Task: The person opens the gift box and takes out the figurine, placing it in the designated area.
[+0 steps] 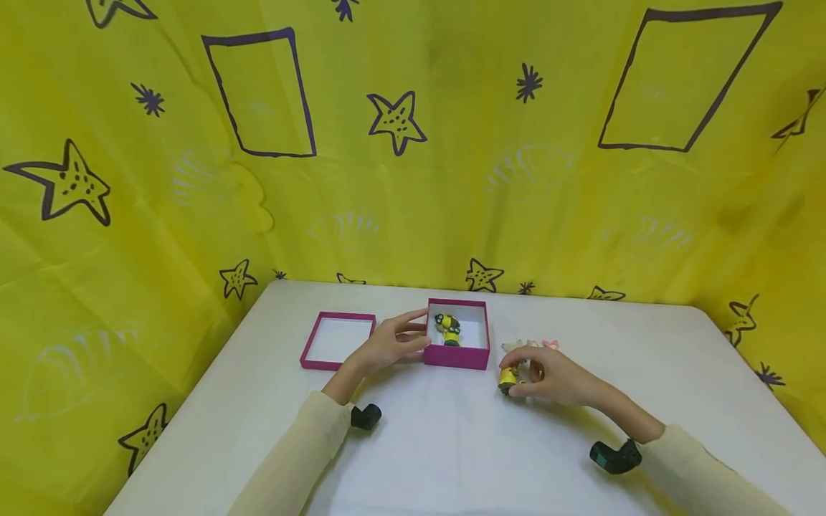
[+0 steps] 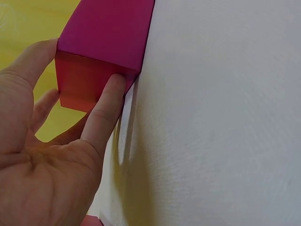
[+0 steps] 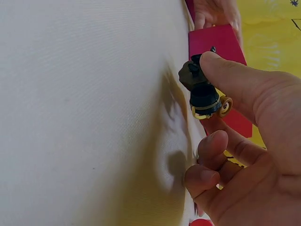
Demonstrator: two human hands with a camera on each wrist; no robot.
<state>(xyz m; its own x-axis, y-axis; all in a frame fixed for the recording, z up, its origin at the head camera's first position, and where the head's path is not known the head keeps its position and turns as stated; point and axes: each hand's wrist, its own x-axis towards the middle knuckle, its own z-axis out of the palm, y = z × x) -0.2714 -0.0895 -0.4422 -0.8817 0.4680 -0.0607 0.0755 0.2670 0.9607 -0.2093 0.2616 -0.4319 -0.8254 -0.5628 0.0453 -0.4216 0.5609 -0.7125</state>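
A magenta box (image 1: 455,357) with a white inside stands on the table, and yellow toy figures (image 1: 450,335) with goggle eyes lie in it. My left hand (image 1: 389,342) is at the box's left side. In the left wrist view its extended fingertips touch the magenta wall (image 2: 106,35). Right of the box, my right hand (image 1: 551,376) pinches a small yellow toy figure (image 1: 507,378) just above the table. The right wrist view shows the held figure's dark lower part (image 3: 202,89) against the thumb; the fingers hide the rest.
A shallow magenta lid (image 1: 320,365) with a white inside lies left of the box. Small pink and pale things (image 1: 551,345) lie behind my right hand, partly hidden by it. A yellow patterned curtain (image 1: 439,201) hangs around the white table (image 1: 426,444).
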